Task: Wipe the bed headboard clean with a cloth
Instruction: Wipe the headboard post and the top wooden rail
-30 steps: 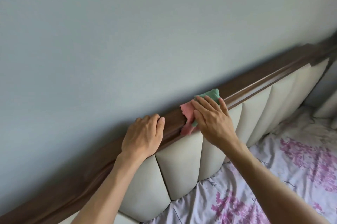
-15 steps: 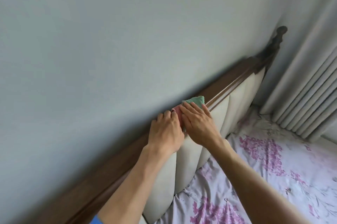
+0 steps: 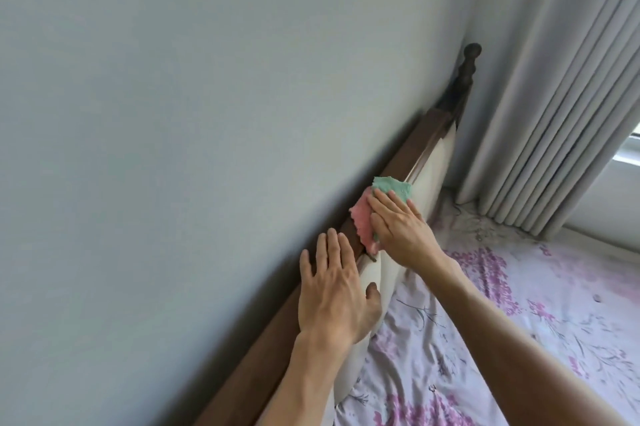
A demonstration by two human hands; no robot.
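The headboard has a dark brown wooden top rail (image 3: 407, 155) and cream padded panels (image 3: 433, 166), and it runs diagonally along the wall. A pink and green cloth (image 3: 467, 217) lies on the rail and over its front edge. My right hand (image 3: 401, 228) presses flat on the cloth, fingers pointing up the rail. My left hand (image 3: 332, 290) rests on the rail just below, fingers spread over the top and thumb against a cream panel. It holds nothing.
A turned wooden post (image 3: 467, 69) ends the headboard at the far corner. Grey pleated curtains (image 3: 561, 114) hang at the right. The mattress carries a white sheet with pink flowers (image 3: 519, 304). A plain grey wall (image 3: 207, 114) stands behind the rail.
The view has swung right, showing the post and curtains. My right hand and the cloth have slid further up the rail. My left hand has opened its grip and now lies with fingers spread.
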